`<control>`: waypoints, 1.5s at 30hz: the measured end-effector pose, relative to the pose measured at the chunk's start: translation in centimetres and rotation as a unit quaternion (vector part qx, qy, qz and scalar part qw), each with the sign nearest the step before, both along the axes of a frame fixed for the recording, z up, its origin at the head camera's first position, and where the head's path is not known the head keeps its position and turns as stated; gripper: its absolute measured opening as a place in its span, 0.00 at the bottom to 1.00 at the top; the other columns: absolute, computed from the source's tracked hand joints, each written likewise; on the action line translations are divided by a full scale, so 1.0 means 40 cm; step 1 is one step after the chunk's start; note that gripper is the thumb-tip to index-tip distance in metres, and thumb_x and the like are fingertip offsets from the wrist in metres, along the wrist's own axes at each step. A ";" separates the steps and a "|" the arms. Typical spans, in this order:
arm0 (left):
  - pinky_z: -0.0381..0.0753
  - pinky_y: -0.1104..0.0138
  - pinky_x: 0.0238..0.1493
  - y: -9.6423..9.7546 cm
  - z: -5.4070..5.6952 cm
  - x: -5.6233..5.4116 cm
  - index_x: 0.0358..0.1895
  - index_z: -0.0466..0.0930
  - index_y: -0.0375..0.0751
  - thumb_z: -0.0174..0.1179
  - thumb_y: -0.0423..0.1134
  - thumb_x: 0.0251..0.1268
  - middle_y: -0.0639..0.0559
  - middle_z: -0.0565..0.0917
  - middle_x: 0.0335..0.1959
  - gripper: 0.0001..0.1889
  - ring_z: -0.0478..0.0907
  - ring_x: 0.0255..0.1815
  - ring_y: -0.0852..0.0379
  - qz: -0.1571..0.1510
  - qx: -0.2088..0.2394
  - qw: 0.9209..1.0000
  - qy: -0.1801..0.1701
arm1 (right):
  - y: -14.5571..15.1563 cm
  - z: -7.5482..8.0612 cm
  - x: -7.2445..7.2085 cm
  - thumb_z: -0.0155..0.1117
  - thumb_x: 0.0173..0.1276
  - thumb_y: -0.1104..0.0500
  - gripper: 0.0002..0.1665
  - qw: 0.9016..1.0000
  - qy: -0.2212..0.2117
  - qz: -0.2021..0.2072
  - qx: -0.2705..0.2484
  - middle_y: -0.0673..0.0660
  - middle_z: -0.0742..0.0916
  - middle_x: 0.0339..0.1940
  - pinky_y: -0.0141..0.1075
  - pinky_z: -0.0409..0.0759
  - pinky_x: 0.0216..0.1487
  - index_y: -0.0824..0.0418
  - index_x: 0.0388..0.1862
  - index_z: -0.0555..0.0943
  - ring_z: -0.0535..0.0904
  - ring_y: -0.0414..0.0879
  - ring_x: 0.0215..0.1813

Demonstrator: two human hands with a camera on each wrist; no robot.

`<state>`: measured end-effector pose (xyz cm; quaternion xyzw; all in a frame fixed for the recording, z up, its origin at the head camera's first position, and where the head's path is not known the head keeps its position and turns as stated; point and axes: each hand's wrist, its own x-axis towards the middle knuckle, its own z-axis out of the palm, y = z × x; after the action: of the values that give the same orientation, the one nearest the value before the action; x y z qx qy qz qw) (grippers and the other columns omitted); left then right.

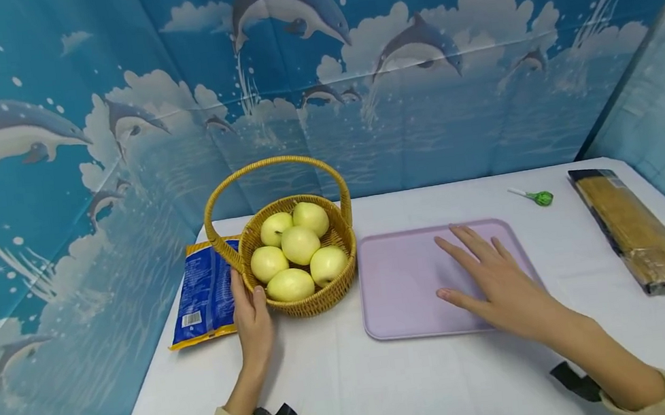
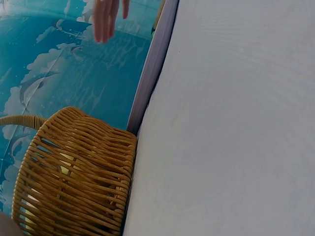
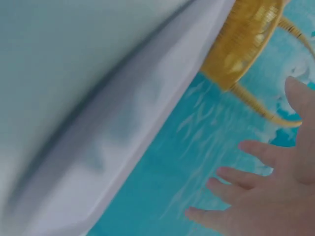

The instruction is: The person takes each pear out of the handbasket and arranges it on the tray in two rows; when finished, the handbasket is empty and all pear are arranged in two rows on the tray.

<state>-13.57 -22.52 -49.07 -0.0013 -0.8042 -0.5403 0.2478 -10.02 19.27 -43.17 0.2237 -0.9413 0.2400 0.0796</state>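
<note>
A wicker basket with a tall hooped handle holds several yellow-green apples. My left hand touches the basket's left side, its fingers reaching up along the wicker near the handle's base. In the left wrist view, the basket's woven wall stands upright, with only a sliver of that hand at the lower left corner. My right hand is spread above a pale purple tray, holding nothing. The right wrist view shows the same hand with fingers apart over the tray.
A blue and yellow packet lies left of the basket, partly behind it. Beyond the tray's upper right corner lies a green lollipop on a white stick. A long brown package is at the right. A dolphin-print curtain borders the white table.
</note>
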 end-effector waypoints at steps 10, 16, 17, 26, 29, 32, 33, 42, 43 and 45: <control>0.47 0.50 0.87 0.033 0.068 0.036 0.85 0.43 0.30 0.42 0.27 0.84 0.36 0.51 0.87 0.33 0.47 0.88 0.42 -0.002 0.019 1.000 -0.014 | -0.196 0.047 -0.053 0.66 0.75 0.37 0.50 0.996 -0.020 0.067 -0.057 0.59 0.56 0.89 0.66 0.63 0.79 0.51 0.87 0.58 0.56 0.62 0.86; 0.47 0.48 0.87 0.027 0.048 0.028 0.86 0.43 0.33 0.43 0.28 0.84 0.38 0.50 0.87 0.34 0.46 0.88 0.43 0.004 0.008 1.000 -0.007 | -0.284 0.059 -0.082 0.68 0.76 0.42 0.49 0.991 -0.032 0.087 -0.093 0.59 0.57 0.88 0.62 0.67 0.79 0.53 0.87 0.59 0.58 0.60 0.86; 0.47 0.49 0.87 0.023 0.037 0.023 0.86 0.42 0.35 0.43 0.29 0.85 0.39 0.50 0.87 0.34 0.47 0.88 0.44 0.007 0.004 1.000 -0.005 | -0.297 0.060 -0.088 0.68 0.76 0.42 0.48 0.991 -0.034 0.088 -0.096 0.59 0.58 0.88 0.62 0.67 0.79 0.53 0.87 0.59 0.58 0.60 0.86; 0.49 0.52 0.87 0.002 0.008 0.007 0.88 0.41 0.44 0.43 0.36 0.87 0.47 0.50 0.88 0.34 0.46 0.88 0.50 0.001 -0.011 1.000 -0.003 | -0.417 0.082 -0.168 0.67 0.77 0.45 0.46 0.987 -0.057 0.096 -0.115 0.63 0.63 0.86 0.60 0.65 0.81 0.58 0.85 0.62 0.59 0.60 0.85; 0.50 0.51 0.87 0.003 0.006 0.007 0.88 0.41 0.44 0.43 0.36 0.87 0.47 0.50 0.88 0.34 0.47 0.88 0.49 0.003 -0.013 1.000 -0.008 | -0.452 0.082 -0.200 0.67 0.77 0.46 0.45 0.987 -0.067 0.089 -0.111 0.64 0.66 0.84 0.59 0.64 0.82 0.59 0.85 0.62 0.61 0.59 0.85; 0.50 0.51 0.86 0.002 -0.001 0.005 0.88 0.42 0.45 0.44 0.35 0.87 0.47 0.50 0.88 0.34 0.47 0.88 0.50 0.001 -0.012 1.000 -0.005 | -0.481 0.079 -0.231 0.67 0.77 0.47 0.44 0.988 -0.069 0.081 -0.109 0.64 0.69 0.82 0.59 0.66 0.81 0.62 0.84 0.63 0.64 0.60 0.83; 0.50 0.51 0.86 0.002 -0.003 0.005 0.88 0.42 0.45 0.44 0.35 0.87 0.47 0.50 0.88 0.34 0.47 0.88 0.50 0.000 -0.011 1.000 -0.004 | -0.489 0.077 -0.239 0.68 0.77 0.48 0.44 0.988 -0.070 0.077 -0.111 0.64 0.70 0.82 0.59 0.67 0.80 0.63 0.83 0.64 0.66 0.60 0.82; 0.51 0.50 0.86 0.004 0.001 0.005 0.88 0.41 0.45 0.43 0.35 0.87 0.48 0.50 0.88 0.34 0.48 0.88 0.49 0.002 -0.012 1.000 -0.003 | -0.541 0.049 -0.287 0.73 0.73 0.49 0.41 0.986 -0.088 0.018 -0.141 0.64 0.79 0.72 0.54 0.78 0.70 0.61 0.79 0.70 0.76 0.61 0.72; 0.51 0.50 0.86 0.004 0.002 0.005 0.88 0.41 0.45 0.43 0.35 0.87 0.47 0.50 0.88 0.34 0.48 0.88 0.49 0.003 -0.013 1.000 -0.003 | -0.546 0.047 -0.292 0.73 0.72 0.48 0.41 0.986 -0.090 0.011 -0.140 0.64 0.80 0.71 0.54 0.79 0.68 0.60 0.78 0.71 0.77 0.60 0.70; 0.51 0.50 0.86 0.002 0.004 0.006 0.88 0.41 0.45 0.42 0.35 0.87 0.48 0.50 0.88 0.34 0.48 0.88 0.50 0.004 -0.014 1.000 -0.004 | -0.556 0.046 -0.300 0.75 0.71 0.47 0.41 0.986 -0.092 0.001 -0.138 0.64 0.81 0.69 0.54 0.80 0.66 0.60 0.77 0.72 0.78 0.61 0.68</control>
<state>-13.34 -22.45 -48.92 0.0008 -0.8124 -0.5283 0.2470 -22.04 -2.99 -41.34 0.1888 -0.9021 0.3874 0.0227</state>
